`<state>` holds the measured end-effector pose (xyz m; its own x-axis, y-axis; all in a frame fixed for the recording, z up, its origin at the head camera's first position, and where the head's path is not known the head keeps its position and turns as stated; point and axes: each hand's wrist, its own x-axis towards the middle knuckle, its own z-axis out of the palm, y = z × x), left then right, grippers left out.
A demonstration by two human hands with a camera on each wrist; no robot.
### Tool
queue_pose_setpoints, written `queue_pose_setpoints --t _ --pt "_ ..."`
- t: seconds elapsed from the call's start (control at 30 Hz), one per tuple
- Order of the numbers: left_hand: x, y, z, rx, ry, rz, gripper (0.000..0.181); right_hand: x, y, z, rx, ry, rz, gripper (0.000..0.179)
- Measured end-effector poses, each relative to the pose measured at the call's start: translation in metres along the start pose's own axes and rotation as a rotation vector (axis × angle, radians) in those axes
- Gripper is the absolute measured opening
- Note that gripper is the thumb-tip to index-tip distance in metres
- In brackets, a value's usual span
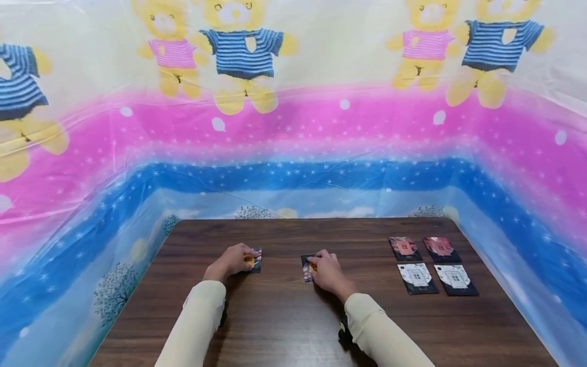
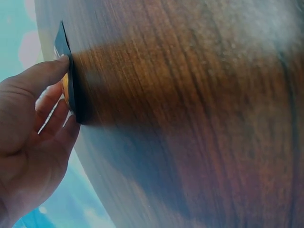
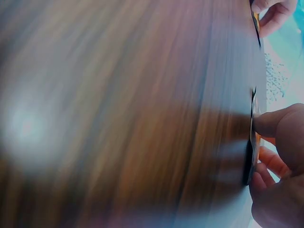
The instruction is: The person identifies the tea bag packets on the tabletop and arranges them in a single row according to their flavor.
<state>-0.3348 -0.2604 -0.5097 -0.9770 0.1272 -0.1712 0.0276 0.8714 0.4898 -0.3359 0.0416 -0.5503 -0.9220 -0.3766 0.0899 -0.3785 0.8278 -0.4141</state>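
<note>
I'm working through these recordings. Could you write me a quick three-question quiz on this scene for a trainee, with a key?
1. In the head view, how many packets lie in the group to the right of the right hand?
2. True or false: in that group, the white packets lie nearer the person than the red packets.
3. The left hand holds: A) nothing; B) a dark packet with a yellow-orange patch; C) a white packet.

Key: 1. Four. 2. True. 3. B.
</note>
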Motion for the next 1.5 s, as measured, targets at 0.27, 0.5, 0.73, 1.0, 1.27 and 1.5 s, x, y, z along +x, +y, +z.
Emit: queue_pose_setpoints --t 0.27,0.5,0.73,1.0,1.27,1.5 --pt "0.001 0.0 0.0 -0.009 0.002 0.008 0.038 0.018 -0.029 0.015 0.043 0.002 0.012 0.043" --pt "0.0 -0.001 0.001 0.008 -0.004 0.03 0.038 0.029 -0.053 0.023 0.063 -0.006 0.057 0.043" --pt "0.0 -0.002 0.003 0.003 0.02 0.005 0.036 0.036 -0.073 0.03 0.092 -0.028 0.094 0.045" --pt "-0.002 0.001 0.01 -0.021 -0.003 0.012 0.037 0.036 -0.081 0.033 0.073 -0.047 0.12 0.045" --pt "-0.001 -0.001 0.006 0.004 0.006 -0.005 0.036 0.045 -0.087 0.031 -0.118 -0.085 0.009 0.039" --pt "0.001 -0.003 0.002 0.011 -0.002 -0.013 0.038 0.054 -0.092 0.025 -0.165 -0.101 -0.042 0.04"
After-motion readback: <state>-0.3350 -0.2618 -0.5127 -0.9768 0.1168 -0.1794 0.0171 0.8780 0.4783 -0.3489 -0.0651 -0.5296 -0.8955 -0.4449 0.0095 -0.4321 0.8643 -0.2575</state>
